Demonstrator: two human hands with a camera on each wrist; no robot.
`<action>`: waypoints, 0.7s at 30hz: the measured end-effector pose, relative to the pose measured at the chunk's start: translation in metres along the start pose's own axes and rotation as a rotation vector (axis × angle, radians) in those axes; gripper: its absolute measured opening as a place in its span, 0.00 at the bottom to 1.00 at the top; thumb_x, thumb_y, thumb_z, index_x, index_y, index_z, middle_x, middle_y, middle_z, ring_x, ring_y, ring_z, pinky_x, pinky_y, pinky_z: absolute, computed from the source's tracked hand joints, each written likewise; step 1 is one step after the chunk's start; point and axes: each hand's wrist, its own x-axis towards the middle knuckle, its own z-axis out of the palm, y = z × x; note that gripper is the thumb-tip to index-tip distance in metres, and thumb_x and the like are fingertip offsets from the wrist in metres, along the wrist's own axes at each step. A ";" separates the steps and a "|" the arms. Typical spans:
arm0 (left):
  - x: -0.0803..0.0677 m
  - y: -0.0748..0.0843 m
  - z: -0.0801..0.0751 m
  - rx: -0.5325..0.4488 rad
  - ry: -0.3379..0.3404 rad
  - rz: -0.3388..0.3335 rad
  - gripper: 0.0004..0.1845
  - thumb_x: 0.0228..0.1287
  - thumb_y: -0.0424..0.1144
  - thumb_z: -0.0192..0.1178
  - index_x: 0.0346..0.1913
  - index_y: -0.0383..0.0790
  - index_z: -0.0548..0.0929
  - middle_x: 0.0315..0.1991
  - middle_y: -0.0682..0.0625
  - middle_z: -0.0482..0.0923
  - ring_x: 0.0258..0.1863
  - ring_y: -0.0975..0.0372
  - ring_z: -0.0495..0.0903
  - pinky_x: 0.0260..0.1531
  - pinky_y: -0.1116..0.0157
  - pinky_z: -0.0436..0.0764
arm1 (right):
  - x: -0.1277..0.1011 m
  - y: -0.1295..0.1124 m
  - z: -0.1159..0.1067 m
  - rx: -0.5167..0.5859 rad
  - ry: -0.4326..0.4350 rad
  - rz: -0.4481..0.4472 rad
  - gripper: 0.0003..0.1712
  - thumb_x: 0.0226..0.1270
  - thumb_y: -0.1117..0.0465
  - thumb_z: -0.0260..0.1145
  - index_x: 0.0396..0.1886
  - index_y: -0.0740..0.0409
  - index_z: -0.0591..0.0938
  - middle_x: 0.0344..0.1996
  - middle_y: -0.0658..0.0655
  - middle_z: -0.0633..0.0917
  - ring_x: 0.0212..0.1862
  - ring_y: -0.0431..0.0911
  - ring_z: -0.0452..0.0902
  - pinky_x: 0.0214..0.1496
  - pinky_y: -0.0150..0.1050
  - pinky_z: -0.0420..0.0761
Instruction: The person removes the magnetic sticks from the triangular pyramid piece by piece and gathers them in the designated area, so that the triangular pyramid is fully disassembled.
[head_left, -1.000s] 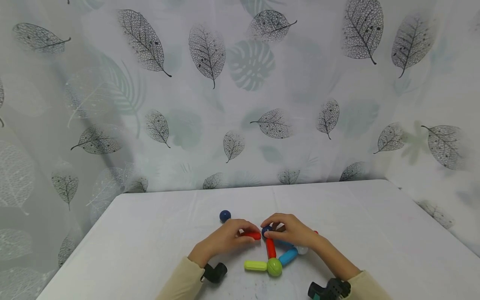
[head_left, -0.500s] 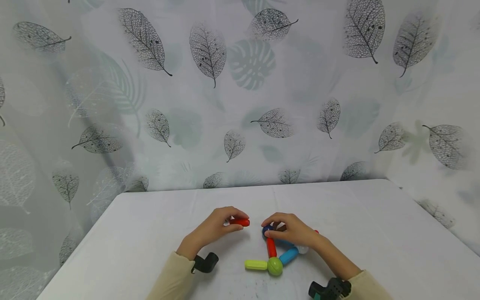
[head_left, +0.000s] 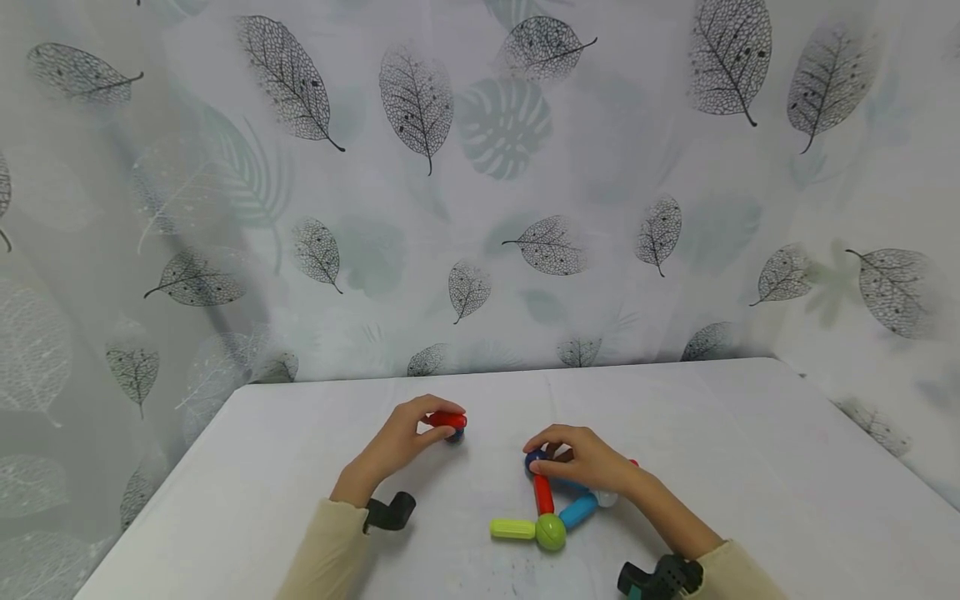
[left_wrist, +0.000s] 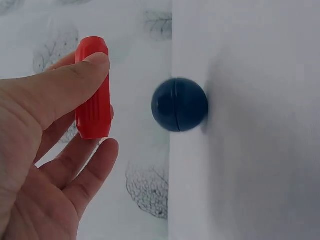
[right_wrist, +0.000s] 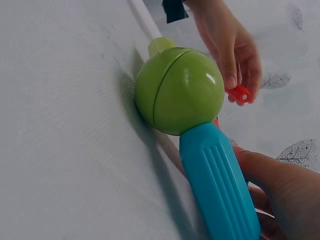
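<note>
Left hand (head_left: 397, 442) pinching short red rod (head_left: 447, 419), long axis running nine to three, just above dark blue ball (left_wrist: 180, 104) at three o'clock of grip. Right hand (head_left: 588, 462) farther, curled on stick-and-ball assembly (head_left: 551, 512).

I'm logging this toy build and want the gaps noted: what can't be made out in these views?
- Head view: the right hand covers the dark ball and rods beneath it.
- Head view: the blue ball is half hidden by the left hand's red rod.
- Right wrist view: the blue rod runs off the bottom edge.
</note>
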 end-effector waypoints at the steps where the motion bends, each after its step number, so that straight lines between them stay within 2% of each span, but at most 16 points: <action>1: -0.001 -0.002 -0.001 -0.001 0.009 -0.010 0.17 0.61 0.29 0.66 0.53 0.41 0.82 0.49 0.49 0.82 0.48 0.56 0.79 0.49 0.61 0.80 | 0.000 0.000 0.000 0.001 0.001 -0.003 0.17 0.67 0.59 0.67 0.51 0.64 0.82 0.45 0.57 0.84 0.43 0.44 0.76 0.46 0.32 0.81; 7: -0.006 -0.018 -0.003 0.015 0.057 -0.096 0.17 0.61 0.29 0.66 0.54 0.41 0.82 0.50 0.48 0.82 0.48 0.54 0.78 0.50 0.56 0.80 | 0.000 -0.001 -0.001 0.002 -0.001 -0.012 0.17 0.68 0.59 0.66 0.51 0.64 0.82 0.45 0.58 0.84 0.43 0.44 0.76 0.46 0.33 0.81; 12: -0.010 -0.032 -0.004 0.038 0.093 -0.188 0.17 0.60 0.28 0.66 0.53 0.40 0.82 0.49 0.48 0.82 0.48 0.54 0.78 0.51 0.56 0.80 | -0.001 0.000 -0.001 -0.001 -0.006 -0.010 0.17 0.68 0.59 0.66 0.51 0.64 0.82 0.45 0.58 0.84 0.44 0.43 0.76 0.46 0.32 0.81; 21: -0.016 -0.051 -0.002 0.054 0.093 -0.237 0.16 0.58 0.23 0.64 0.50 0.35 0.83 0.48 0.42 0.82 0.49 0.50 0.79 0.50 0.54 0.80 | 0.000 0.002 -0.001 -0.007 -0.007 0.000 0.16 0.67 0.58 0.67 0.51 0.61 0.82 0.46 0.57 0.84 0.44 0.42 0.76 0.46 0.30 0.80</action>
